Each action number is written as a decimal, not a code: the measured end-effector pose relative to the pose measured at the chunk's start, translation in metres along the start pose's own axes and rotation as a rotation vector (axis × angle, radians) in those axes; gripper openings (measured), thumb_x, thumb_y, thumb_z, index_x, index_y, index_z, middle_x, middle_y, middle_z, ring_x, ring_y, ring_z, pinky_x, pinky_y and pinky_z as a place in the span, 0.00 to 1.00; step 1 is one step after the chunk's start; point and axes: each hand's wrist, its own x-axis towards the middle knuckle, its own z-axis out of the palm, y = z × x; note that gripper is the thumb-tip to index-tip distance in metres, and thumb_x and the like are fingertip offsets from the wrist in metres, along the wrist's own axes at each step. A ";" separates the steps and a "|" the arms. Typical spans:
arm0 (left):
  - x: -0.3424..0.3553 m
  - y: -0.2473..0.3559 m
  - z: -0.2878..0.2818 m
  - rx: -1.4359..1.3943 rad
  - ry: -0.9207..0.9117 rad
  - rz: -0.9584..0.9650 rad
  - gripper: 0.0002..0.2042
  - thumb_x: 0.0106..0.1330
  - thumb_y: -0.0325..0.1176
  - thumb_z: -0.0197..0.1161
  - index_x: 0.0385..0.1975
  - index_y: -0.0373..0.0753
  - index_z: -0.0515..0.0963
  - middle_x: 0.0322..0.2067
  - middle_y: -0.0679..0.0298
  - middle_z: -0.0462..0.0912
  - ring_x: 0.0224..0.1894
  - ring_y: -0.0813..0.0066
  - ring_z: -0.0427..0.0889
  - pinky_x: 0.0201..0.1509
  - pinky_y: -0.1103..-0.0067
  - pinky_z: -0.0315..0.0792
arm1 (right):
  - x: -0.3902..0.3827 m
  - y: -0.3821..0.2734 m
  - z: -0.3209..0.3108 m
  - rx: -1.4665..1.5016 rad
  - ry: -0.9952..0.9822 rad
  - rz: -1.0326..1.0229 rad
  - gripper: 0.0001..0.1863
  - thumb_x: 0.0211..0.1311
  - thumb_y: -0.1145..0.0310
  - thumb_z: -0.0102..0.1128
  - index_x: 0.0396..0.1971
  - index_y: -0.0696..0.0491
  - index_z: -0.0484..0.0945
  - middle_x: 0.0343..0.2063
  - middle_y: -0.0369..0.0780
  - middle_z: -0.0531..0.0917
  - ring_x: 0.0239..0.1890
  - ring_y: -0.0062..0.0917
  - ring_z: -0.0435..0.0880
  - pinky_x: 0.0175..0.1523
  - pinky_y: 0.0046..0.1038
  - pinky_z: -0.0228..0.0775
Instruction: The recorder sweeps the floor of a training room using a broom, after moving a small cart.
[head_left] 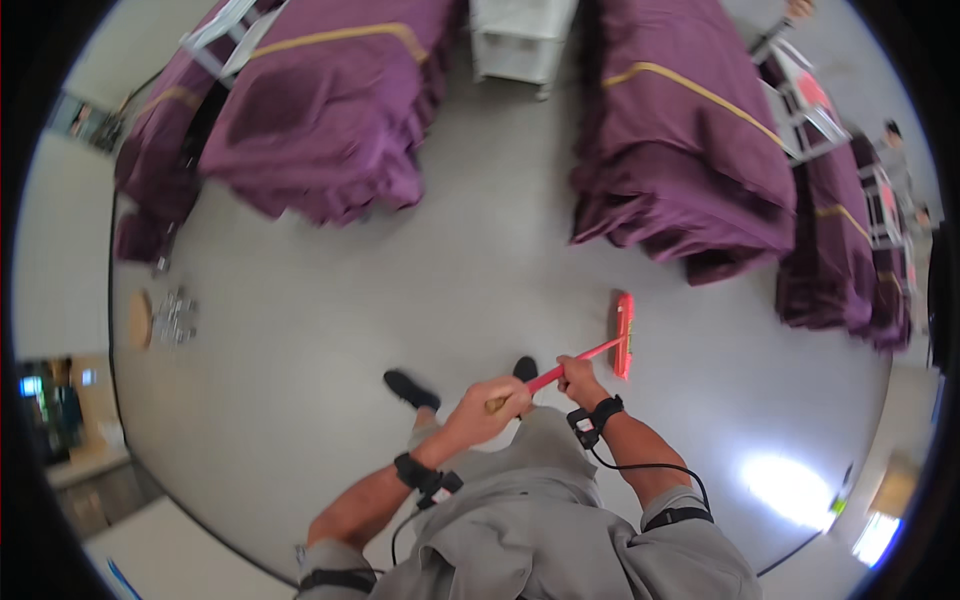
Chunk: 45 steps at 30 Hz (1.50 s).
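A red broom (622, 335) slants across the grey floor in front of me, its long narrow head lying to the right of my feet. Its pink-red handle (545, 380) runs back toward my body. Near the handle's tan upper end, my left hand (488, 412) is wrapped round it. Further down the handle, closer to the broom head, my right hand (580, 378) grips it with closed fingers. Whether the bristles press on the floor cannot be made out.
Purple-draped beds (320, 120) stand ahead on the left, and more purple-draped beds (690, 150) on the right. Between them is a white wheeled cabinet (520, 45). A round-topped stool (141, 319) stands by the left wall. Other people (895, 165) are at the far right.
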 end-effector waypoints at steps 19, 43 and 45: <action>-0.287 0.122 -0.352 0.765 0.673 0.179 0.15 0.60 0.31 0.51 0.11 0.37 0.65 0.16 0.61 0.74 0.17 0.73 0.71 0.20 0.79 0.61 | -0.187 0.162 0.591 -0.333 -0.887 0.185 0.14 0.52 0.71 0.54 0.12 0.50 0.61 0.11 0.32 0.60 0.11 0.18 0.55 0.16 0.26 0.42; -0.121 -0.003 -0.353 -0.291 0.644 0.102 0.09 0.68 0.29 0.52 0.30 0.30 0.74 0.30 0.65 0.75 0.27 0.84 0.72 0.30 0.85 0.68 | -0.005 -0.010 0.477 -0.584 -0.212 -0.074 0.11 0.50 0.73 0.57 0.14 0.51 0.65 0.10 0.35 0.64 0.09 0.20 0.60 0.14 0.27 0.47; -0.142 0.004 -0.376 -0.246 0.743 0.095 0.09 0.68 0.29 0.52 0.28 0.30 0.74 0.29 0.65 0.75 0.26 0.84 0.72 0.28 0.84 0.68 | -0.017 0.009 0.512 -0.591 -0.332 -0.031 0.12 0.50 0.73 0.55 0.13 0.51 0.64 0.11 0.35 0.64 0.10 0.20 0.60 0.14 0.26 0.47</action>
